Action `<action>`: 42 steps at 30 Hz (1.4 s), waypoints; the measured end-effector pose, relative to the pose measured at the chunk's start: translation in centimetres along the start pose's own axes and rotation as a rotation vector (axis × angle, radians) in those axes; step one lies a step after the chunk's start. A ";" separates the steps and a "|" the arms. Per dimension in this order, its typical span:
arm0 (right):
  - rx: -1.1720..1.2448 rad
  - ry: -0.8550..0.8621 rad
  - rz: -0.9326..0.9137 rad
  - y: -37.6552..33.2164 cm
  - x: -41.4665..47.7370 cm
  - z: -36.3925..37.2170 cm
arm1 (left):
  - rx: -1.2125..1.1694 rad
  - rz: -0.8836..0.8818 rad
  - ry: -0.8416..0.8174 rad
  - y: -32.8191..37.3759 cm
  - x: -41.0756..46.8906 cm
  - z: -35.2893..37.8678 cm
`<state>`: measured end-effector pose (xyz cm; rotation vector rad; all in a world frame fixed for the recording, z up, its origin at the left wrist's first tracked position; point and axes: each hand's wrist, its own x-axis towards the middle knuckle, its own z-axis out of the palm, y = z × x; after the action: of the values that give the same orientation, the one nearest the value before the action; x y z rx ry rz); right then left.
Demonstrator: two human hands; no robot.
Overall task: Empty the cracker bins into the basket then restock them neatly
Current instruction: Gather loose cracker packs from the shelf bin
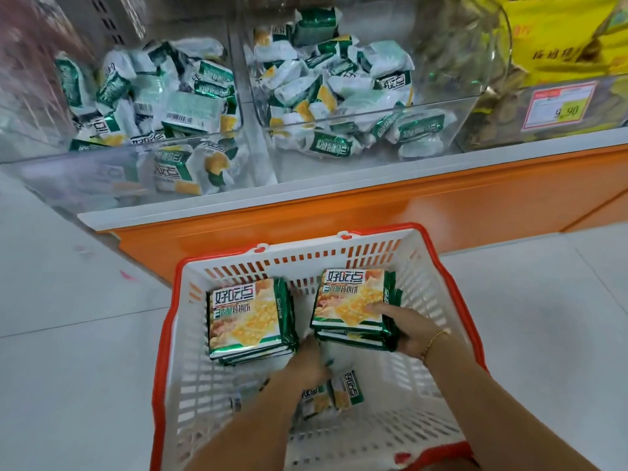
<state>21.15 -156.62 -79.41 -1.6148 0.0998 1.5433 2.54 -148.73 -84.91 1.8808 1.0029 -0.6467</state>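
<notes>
A white basket with a red rim (170, 311) stands on the floor below the shelf. Inside it are two neat stacks of green-and-white cracker packs, a left stack (246, 321) and a right stack (353, 304). My right hand (404, 329) grips the right stack from its right side, thumb on top. My left hand (307, 363) is down between the two stacks, fingers curled; what it holds is hidden. A few loose packs (346, 390) lie on the basket floor. Two clear bins, the left bin (149, 96) and the right bin (339, 93), hold jumbled packs.
The bins sit on a white shelf edge (238, 205) with an orange base (373, 212). To the right is another clear bin with yellow bags (560, 35) and a price tag (560, 105). Pale floor tiles surround the basket.
</notes>
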 end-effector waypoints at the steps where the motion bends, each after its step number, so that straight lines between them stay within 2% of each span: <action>1: -0.007 0.006 -0.020 0.1 0.5 -0.1 | 0.022 0.013 0.004 -0.1 0.4 0.1; 4: 0.027 -0.029 -0.055 0.8 1.6 -0.3 | 0.078 0.061 0.009 0.3 0.9 0.5; 9: 0.031 -0.097 -0.057 2.2 4.0 0.3 | 0.131 0.024 -0.017 -1.3 0.6 1.2; 12: 0.004 -0.133 -0.085 2.6 5.2 0.9 | 0.059 -0.005 -0.009 -1.7 -0.5 0.8; 19: 0.086 0.056 -0.074 3.4 6.2 1.1 | -0.091 0.011 -0.062 -1.3 -2.2 0.5; 23: -0.006 -0.015 -0.055 1.5 5.9 3.2 | -0.107 -0.016 0.000 0.0 -2.4 0.3; 27: -0.185 0.032 -0.084 -0.1 6.1 4.1 | -0.181 -0.059 0.155 0.5 -2.5 0.5; 31: -0.391 0.105 -0.125 -2.5 4.3 4.5 | -0.178 -0.017 0.111 1.6 -3.9 -0.9; 34: -0.514 0.052 -0.186 -4.9 1.3 4.9 | -0.183 0.108 0.243 3.8 -5.9 -3.9; 36: -0.615 0.041 -0.309 -7.3 -2.4 5.1 | -0.212 0.218 0.392 6.2 -8.2 -7.3; 42: -0.754 -0.115 -0.908 -16.4 -18.5 6.5 | -0.281 0.614 1.111 13.6 -17.9 -19.0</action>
<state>21.74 -151.61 -54.33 -1.7140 -1.2369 0.9542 5.08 -142.75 -56.25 2.0955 0.9669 0.9574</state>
